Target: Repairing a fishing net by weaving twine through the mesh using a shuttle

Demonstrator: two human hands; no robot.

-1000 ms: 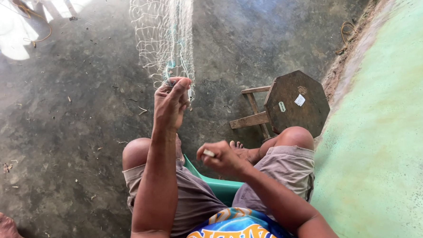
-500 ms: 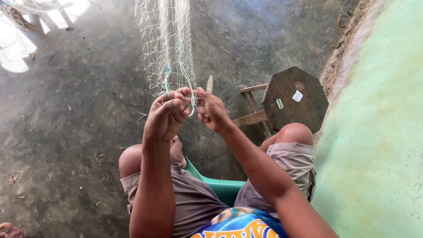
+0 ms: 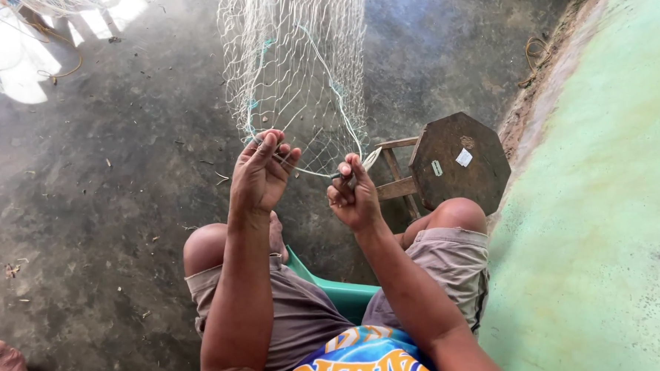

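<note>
The left hand [image 3: 261, 174] pinches the hanging fishing net [image 3: 295, 76] in front of the knees, the right hand [image 3: 354, 199] grips a netting needle [image 3: 365, 165]; pulling hard could snap its thread.

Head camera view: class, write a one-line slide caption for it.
Seated person's left hand grips the hanging net while the right hand pinches its twine, beside a wooden stool.

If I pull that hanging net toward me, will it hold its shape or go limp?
Probably limp: the net hangs in loose folds of thin, open mesh. It looks light, since the left hand lifts its edge with fingertips alone. Its strands might snag on the small tool in the right hand or the wooden stool.
</note>
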